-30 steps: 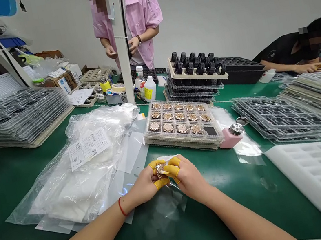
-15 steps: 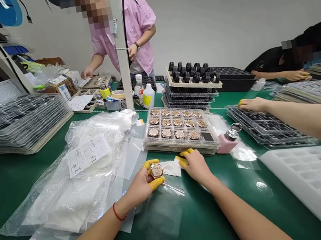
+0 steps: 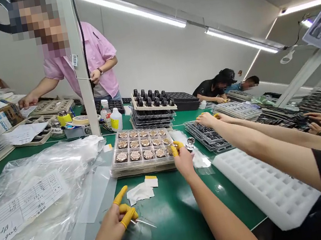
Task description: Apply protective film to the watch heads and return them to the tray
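Right hand (image 3: 183,160) at clear plastic tray (image 3: 126,172).
Fingers grip round rose-gold case (image 3: 169,150); left hand (image 3: 116,221) pinches clear film (image 3: 143,224).

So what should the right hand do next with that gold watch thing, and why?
Probably ease the right hand down and set the case into the tray's front right corner pocket, then let go. The fingertips pinch it right over that corner, and the other pockets in view already hold cases.
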A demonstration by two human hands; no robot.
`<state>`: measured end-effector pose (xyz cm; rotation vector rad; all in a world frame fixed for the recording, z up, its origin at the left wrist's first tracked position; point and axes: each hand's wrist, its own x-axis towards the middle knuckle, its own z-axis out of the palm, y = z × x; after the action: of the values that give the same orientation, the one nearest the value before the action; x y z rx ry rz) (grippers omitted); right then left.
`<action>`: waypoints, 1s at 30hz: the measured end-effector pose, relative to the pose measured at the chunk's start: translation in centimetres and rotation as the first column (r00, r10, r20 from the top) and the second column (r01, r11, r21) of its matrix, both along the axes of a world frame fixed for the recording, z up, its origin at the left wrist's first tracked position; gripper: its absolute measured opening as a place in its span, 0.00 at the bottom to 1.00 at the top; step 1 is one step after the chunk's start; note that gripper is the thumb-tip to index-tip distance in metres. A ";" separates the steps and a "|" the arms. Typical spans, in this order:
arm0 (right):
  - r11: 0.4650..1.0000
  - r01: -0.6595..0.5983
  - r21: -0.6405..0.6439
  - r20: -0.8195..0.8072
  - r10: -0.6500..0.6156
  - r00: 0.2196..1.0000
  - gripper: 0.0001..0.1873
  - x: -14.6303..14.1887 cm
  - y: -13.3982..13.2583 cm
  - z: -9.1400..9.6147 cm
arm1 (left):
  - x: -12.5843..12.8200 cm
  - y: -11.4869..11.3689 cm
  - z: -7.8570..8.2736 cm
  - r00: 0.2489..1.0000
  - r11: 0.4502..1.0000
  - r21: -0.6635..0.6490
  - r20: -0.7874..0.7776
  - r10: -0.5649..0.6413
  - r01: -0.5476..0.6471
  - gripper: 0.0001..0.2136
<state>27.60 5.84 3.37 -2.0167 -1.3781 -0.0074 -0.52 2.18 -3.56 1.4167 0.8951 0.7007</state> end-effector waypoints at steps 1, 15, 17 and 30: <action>0.997 0.051 -0.057 0.077 -0.046 0.996 0.20 1.2 0.5 0.3 | 0.0 0.0 0.1 1.000 1.000 -0.002 0.001 -0.002 0.002 0.35; 0.967 0.078 -0.244 0.143 -0.043 0.989 0.09 4.6 10.6 2.0 | 0.0 -0.6 1.8 0.997 0.999 0.043 -0.071 -0.022 0.025 0.24; 0.976 0.071 -0.205 0.116 -0.048 0.992 0.10 4.6 10.3 2.1 | -0.1 -0.7 2.1 0.996 0.997 0.060 -0.079 -0.035 0.039 0.19; 0.732 -0.676 0.079 -0.832 0.423 0.360 0.23 -13.0 -5.7 -3.0 | 0.8 -1.9 2.2 0.954 0.995 -0.052 0.291 -0.069 0.088 0.28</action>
<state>14.63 0.17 0.33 -1.2599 -1.3547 1.3575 0.31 0.32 -1.39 1.2467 0.6230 0.7880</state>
